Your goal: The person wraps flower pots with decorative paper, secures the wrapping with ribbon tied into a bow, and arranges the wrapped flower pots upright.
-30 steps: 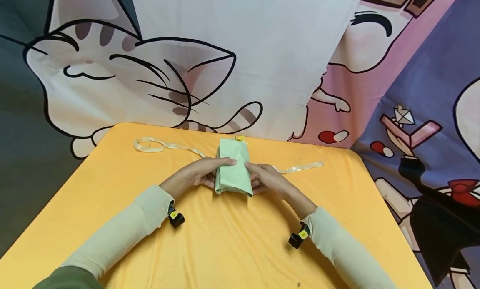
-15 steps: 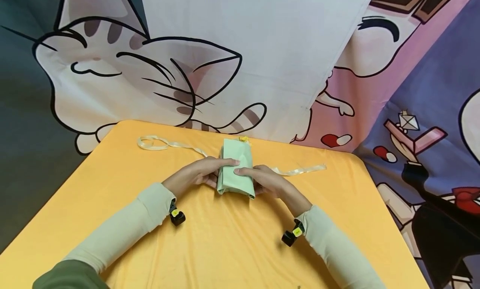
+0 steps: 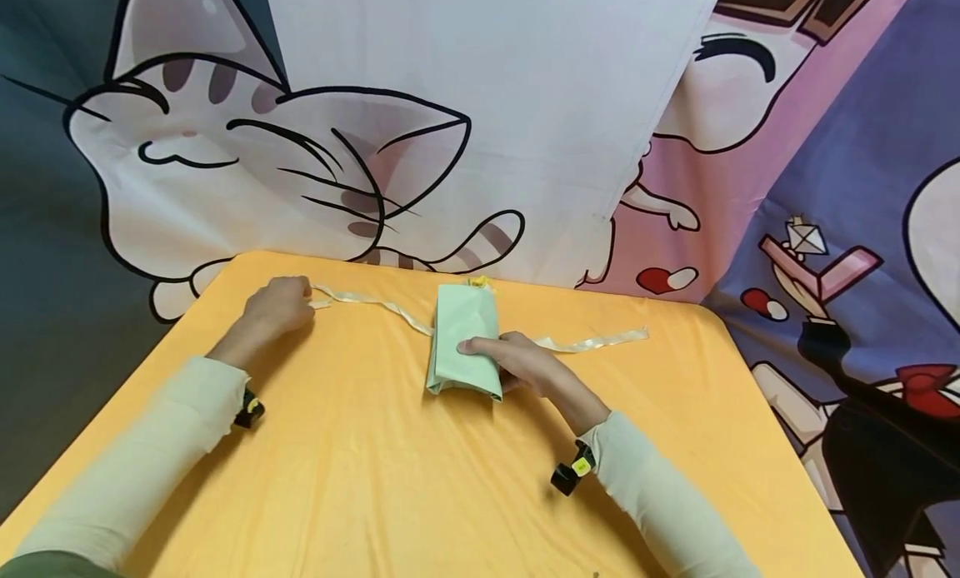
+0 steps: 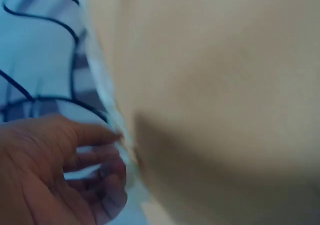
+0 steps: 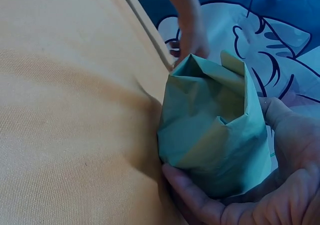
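Note:
A light green paper-wrapped packet (image 3: 467, 332) with folded ends lies near the middle of the yellow-covered table. My right hand (image 3: 521, 361) grips its right side, thumb on top and fingers curled round beneath; the right wrist view shows the folded paper end (image 5: 215, 130) between thumb and fingers. A pale satin ribbon (image 3: 375, 301) stretches from the packet to the left, its other part (image 3: 600, 341) lying out to the right; the stretch between is hidden by the packet. My left hand (image 3: 277, 307) pinches the ribbon's left part with thumb and fingers, at the far left of the table.
The table (image 3: 360, 461) is draped in yellow cloth. A small yellow object (image 3: 478, 282) shows just behind the packet. Printed cartoon cloth (image 3: 525, 128) hangs along the back and right of the table.
My left hand has let go of the packet and moved left to the ribbon. My right thumb has slid further onto the packet's top and keeps its hold.

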The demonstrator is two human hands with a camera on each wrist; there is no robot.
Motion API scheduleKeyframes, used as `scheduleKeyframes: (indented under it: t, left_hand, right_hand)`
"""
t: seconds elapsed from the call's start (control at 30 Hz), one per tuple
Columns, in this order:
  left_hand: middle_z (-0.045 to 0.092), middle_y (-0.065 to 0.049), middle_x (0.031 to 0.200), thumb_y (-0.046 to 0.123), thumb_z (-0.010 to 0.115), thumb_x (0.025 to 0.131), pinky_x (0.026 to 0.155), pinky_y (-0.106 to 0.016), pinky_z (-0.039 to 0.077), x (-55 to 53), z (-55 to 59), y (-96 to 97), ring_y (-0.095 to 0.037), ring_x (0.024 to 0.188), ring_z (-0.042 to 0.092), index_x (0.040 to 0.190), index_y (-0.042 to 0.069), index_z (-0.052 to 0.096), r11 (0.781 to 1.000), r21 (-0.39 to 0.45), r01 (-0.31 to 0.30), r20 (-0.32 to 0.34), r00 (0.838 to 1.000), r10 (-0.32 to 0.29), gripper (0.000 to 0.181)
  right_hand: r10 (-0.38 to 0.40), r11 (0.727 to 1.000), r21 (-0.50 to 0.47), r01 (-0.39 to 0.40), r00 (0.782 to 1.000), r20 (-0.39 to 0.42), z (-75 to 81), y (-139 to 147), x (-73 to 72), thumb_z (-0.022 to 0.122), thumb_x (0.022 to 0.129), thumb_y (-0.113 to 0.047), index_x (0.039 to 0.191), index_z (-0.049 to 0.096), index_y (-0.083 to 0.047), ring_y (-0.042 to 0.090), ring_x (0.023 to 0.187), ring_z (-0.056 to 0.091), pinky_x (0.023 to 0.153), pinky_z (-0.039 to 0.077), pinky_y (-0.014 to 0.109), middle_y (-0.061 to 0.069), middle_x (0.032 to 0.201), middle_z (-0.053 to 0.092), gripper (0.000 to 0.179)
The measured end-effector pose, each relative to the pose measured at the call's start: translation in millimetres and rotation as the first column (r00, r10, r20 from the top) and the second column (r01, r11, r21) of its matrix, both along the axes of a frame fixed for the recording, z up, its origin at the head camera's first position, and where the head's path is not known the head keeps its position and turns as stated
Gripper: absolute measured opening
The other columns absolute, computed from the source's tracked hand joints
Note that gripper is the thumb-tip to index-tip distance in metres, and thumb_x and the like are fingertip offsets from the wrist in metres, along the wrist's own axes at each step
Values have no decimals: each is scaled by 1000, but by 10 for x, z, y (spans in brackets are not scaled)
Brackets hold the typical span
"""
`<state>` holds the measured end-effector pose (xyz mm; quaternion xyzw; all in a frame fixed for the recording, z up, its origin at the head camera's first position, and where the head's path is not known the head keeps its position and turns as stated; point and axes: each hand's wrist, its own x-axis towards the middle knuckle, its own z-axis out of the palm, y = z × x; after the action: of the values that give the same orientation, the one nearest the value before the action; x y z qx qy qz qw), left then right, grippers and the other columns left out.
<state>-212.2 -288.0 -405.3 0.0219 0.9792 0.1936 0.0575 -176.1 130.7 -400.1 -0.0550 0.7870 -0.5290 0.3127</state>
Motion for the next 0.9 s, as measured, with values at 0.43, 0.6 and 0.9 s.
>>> scheduleKeyframes:
  t: [0.43,0.6,0.9]
  left_hand:
    - [74,-13,94,20,62,111,64,-32,46,113,38,370,-19,72,59,114,0,74,967,246,61,-100,994,-37,23]
    - [79,-16,108,22,72,109,74,-31,53,174,285,1094,-22,86,66,112,4,79,885,448,125,-82,992,-99,20]
    - [79,-12,106,24,76,110,62,-27,49,96,691,2229,-13,66,58,109,9,82,749,648,141,-20,986,-169,17]
  right_hand:
    - [-3,1000,26,3,1000,-17,31,-72,48,80,98,-58,111,79,-6,14,77,75,71,65,31,4,91,80,54]
    - [-13,999,41,13,1000,-20,41,-75,64,79,98,-58,109,79,-6,14,75,74,69,64,30,4,89,79,53]
    - [-9,1000,30,10,999,-43,28,-60,56,77,99,-59,100,79,-11,13,74,72,68,63,30,-1,84,77,48]
